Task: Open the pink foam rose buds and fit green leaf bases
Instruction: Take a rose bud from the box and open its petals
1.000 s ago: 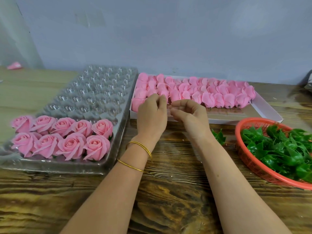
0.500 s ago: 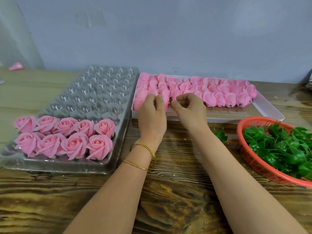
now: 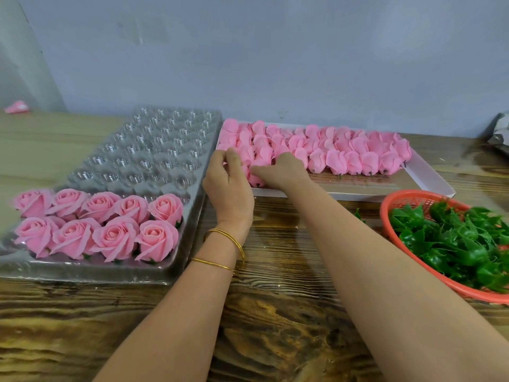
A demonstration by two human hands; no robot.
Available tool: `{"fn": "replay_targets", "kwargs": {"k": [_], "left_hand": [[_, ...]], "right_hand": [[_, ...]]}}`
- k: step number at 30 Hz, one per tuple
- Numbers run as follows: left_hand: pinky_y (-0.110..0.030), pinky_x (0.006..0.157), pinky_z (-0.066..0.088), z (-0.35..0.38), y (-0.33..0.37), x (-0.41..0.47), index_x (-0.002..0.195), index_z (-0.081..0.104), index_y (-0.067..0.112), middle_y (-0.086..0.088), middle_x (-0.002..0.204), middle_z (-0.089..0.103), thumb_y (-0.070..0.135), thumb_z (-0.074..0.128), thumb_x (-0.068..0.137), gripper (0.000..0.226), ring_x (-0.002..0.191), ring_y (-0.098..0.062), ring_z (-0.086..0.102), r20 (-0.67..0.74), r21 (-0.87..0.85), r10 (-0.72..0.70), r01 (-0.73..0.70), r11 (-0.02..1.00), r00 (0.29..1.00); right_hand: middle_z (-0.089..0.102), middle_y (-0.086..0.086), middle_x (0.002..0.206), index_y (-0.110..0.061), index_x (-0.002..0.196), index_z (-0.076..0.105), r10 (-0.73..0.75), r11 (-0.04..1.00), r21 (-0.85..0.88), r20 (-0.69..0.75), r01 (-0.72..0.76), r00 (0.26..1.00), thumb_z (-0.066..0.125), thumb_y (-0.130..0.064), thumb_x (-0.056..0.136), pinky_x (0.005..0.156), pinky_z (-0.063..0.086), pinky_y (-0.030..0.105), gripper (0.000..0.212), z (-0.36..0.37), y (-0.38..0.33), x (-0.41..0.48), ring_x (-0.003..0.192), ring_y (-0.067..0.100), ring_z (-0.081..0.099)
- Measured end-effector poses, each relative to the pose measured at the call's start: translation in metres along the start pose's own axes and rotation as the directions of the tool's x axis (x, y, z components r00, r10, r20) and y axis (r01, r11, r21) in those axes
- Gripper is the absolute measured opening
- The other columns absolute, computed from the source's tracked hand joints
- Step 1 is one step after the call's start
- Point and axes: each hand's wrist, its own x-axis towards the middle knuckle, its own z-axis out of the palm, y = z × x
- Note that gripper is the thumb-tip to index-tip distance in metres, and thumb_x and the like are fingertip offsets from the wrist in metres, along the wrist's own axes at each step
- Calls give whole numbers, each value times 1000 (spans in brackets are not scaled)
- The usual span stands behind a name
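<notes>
1. Holding 10 opened roses (image 3: 104, 224) in the clear tray (image 3: 154, 150) (left).
2. Keeping pink foam rose buds (image 3: 352, 158) packed in the white box (image 3: 429, 183).
3. Gripping 1 bud (image 3: 256, 180) at its near-left corner, right hand (image 3: 285, 170) fingers curled.
4. Curling left hand (image 3: 228, 186) alongside; grip unclear.

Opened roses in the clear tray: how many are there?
9 roses, all at the tray's near end: five in the back row, four in the front row. None looks hidden.
</notes>
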Motion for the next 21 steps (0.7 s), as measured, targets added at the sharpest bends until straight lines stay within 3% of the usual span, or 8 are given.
{"fn": "replay_targets", "kwargs": {"k": [4, 8, 14, 17, 21], "left_hand": [[-26, 54, 30, 0, 0, 1, 63, 43, 18, 4, 56, 39, 15, 47, 99, 37, 54, -10, 35, -4, 7, 4, -4, 1000, 1000], [-28, 55, 30, 0, -1, 1, 66, 46, 11, 4, 56, 40, 15, 47, 100, 34, 55, -12, 35, -8, 7, 2, -2, 1000, 1000], [-27, 57, 31, 0, -3, 3, 68, 49, 5, 3, 57, 41, 13, 48, 99, 32, 56, -11, 34, -18, 13, -1, 1, 1000, 1000], [-20, 54, 30, -1, -3, 5, 66, 46, 9, 4, 57, 41, 13, 48, 99, 33, 54, -6, 34, -14, 24, -1, 2, 1000, 1000], [-31, 57, 32, -1, -2, 6, 60, 38, 20, -3, 58, 41, 14, 48, 99, 41, 59, -18, 38, 4, 23, -6, 6, 1000, 1000]], "right_hand": [[52, 1, 74, -13, 88, 52, 11, 1000, -14, 14, -11, 1000, 66, -25, 77, 51, 34, 26, 22, 2, 0, 1, 68, 15, 50], [47, 0, 69, -16, 72, 44, 26, 1000, -16, 10, -26, 1000, 67, -24, 77, 50, 31, 26, 25, 4, -1, 3, 63, 15, 46], [43, -1, 64, -18, 67, 39, 1, 1000, -4, -35, -1, 999, 68, -24, 71, 49, 27, 25, 30, 10, 1, 4, 57, 15, 41], [42, -2, 64, -19, 68, 38, -10, 1000, -6, -61, 10, 998, 69, -29, 70, 48, 27, 26, 32, 12, 4, 5, 58, 15, 41], [45, -3, 61, -18, 66, 42, -41, 999, -19, -128, 39, 991, 70, -34, 69, 47, 27, 25, 33, 11, 8, 4, 57, 15, 44]]}}
